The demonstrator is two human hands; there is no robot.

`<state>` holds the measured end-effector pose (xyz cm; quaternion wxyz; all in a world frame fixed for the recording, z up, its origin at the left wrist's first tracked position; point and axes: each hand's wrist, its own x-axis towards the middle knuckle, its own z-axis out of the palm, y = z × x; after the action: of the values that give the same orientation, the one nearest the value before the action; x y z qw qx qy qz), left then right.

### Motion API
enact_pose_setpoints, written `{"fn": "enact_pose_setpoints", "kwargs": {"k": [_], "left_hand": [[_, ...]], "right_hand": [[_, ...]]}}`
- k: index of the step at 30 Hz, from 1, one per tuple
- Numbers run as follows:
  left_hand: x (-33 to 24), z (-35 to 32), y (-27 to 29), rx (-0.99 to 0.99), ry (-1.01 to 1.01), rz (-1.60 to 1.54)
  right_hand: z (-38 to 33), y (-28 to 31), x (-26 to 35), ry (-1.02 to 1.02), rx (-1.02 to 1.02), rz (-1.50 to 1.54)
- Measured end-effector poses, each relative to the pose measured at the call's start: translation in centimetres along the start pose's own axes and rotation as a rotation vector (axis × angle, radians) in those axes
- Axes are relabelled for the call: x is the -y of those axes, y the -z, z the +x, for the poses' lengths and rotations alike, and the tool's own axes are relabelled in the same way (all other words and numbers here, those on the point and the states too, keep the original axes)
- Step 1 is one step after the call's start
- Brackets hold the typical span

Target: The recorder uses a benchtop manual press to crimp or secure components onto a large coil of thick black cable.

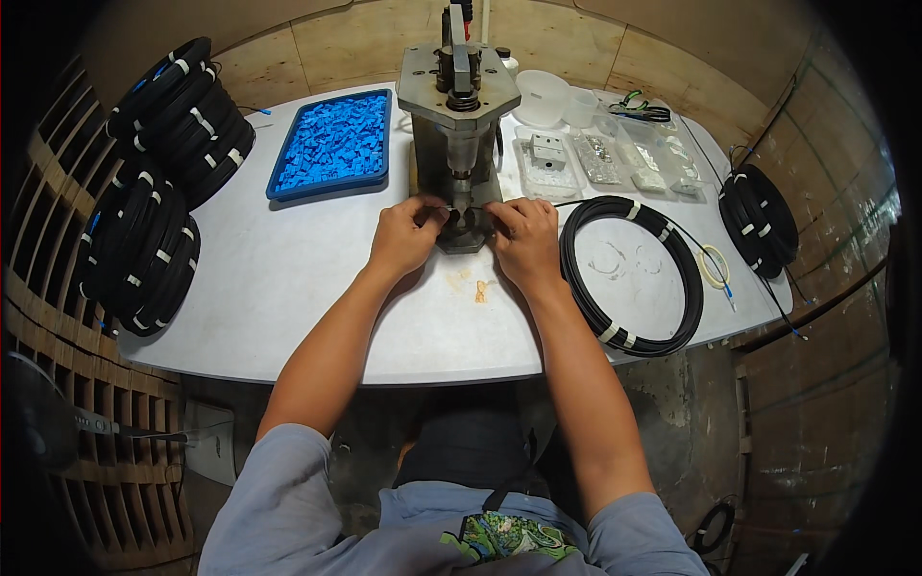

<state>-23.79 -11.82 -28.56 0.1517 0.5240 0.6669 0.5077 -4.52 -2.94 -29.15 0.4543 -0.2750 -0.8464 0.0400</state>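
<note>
Both my hands are at the base of a metal bench press (459, 101), one on each side of its ram (463, 158). My left hand (407, 234) is closed, thumb and fingertips pinched at the left of the die; whatever is in the pinch is too small to make out. On the other side, my right hand (524, 236) pinches a thin black cable by the die. That cable seems to come from the coil of black cable (693, 288) lying flat to the right, bound with white tape. The cable's tip is hidden by the fingers and the press.
Left of the press stands a blue tray (382, 178) of small blue parts. Stacked black cable coils (144, 254) line the left edge, and another coil (759, 221) the right. Clear boxes (600, 158) of small parts, a plastic tub (541, 96) and pliers (639, 110) sit at back right.
</note>
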Motion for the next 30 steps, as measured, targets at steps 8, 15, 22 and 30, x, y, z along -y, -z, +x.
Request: {"fn": "enact_pose_setpoints", "kwargs": {"k": [8,15,22,30], "left_hand": [[0.09,0.05,0.00,0.005,-0.019,-0.005],[0.07,0.00,0.01,0.006,0.000,-0.016],[0.19,0.05,-0.02,0.004,-0.025,0.002],[0.26,0.02,-0.03,0.001,-0.010,-0.021]], "right_hand": [[-0.03,0.02,0.00,-0.001,0.009,-0.001],[0.00,0.15,0.08,-0.011,0.018,0.013],[-0.08,0.12,0.03,-0.017,0.019,0.019],[-0.06,0.01,-0.12,-0.001,0.027,0.004]]}}
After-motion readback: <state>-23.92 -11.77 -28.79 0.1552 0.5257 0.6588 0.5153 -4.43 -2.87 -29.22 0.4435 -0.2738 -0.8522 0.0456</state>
